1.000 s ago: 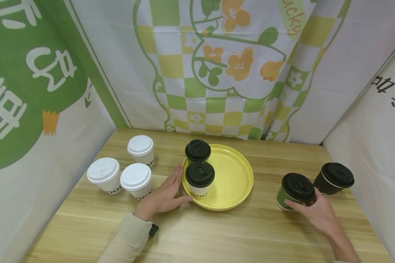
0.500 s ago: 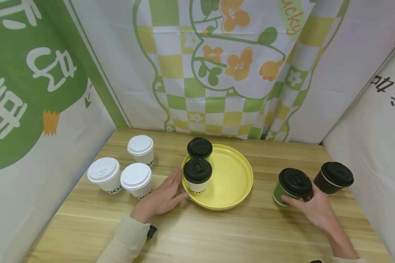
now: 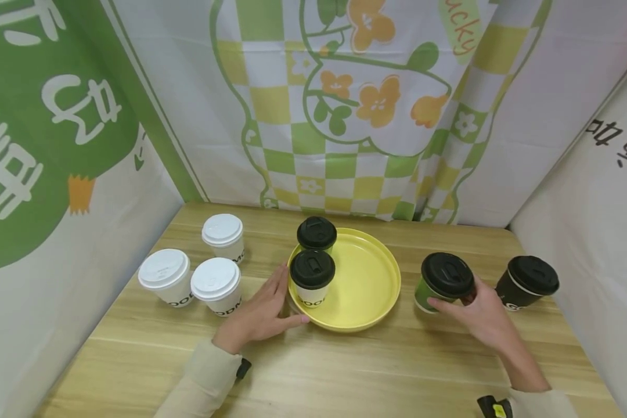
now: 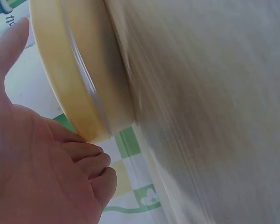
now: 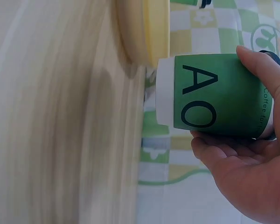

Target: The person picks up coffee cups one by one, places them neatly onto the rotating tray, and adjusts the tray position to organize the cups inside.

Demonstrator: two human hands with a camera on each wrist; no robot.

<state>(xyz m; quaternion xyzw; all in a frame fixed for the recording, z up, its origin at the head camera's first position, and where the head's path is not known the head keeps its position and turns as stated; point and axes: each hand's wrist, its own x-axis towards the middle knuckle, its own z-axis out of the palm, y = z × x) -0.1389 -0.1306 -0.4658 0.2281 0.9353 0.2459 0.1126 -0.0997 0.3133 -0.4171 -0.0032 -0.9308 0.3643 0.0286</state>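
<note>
My right hand (image 3: 483, 316) grips a green paper coffee cup (image 5: 210, 95) with a black lid (image 3: 447, 274). In the right wrist view the cup's base is off the table, its thumb and fingers on opposite sides. Just left of it lies a round yellow tray (image 3: 371, 284), bearing a white cup with a black lid (image 3: 312, 278) and, behind it, another black-lidded cup (image 3: 317, 232), partly hidden. My left hand (image 3: 258, 310) rests against the tray's left edge, thumb spread towards the front; in the left wrist view its fingertips (image 4: 102, 186) are beside the tray's side wall (image 4: 70, 70).
A black cup (image 3: 528, 281) stands right of my right hand. Three white-lidded cups (image 3: 216, 284) are grouped at the left of the wooden table (image 3: 355, 377). A patterned cloth (image 3: 345, 174) hangs behind the table, with cloth walls at both sides.
My right hand has lifted the green cup and carried it left towards the tray, away from the black cup. My left hand stays at the tray, which shifted only slightly.
</note>
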